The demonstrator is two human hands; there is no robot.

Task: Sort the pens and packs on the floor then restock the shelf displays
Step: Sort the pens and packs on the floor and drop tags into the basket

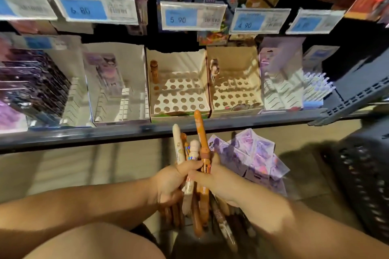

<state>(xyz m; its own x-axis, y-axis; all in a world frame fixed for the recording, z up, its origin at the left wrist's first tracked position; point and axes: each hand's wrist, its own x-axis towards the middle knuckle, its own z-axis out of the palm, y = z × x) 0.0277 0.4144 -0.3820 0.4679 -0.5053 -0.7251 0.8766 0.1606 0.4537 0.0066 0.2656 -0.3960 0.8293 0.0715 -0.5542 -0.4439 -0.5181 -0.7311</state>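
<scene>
Gripping fistful of pens (176,145) in left hand (168,181); pinching tall orange pen (199,130) with right hand (219,181). Packs (254,153) on floor (84,166) just beyond right hand. Risk: tugging it free, loosening fistful, spilling below hands; missing holes of display box (181,92) ahead.

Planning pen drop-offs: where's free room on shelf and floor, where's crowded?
Free: nearly every hole in the left pen tray and right pen tray; bare floor left of the left hand. Crowded: purple packs right of the right hand, pen pile under both hands.
</scene>
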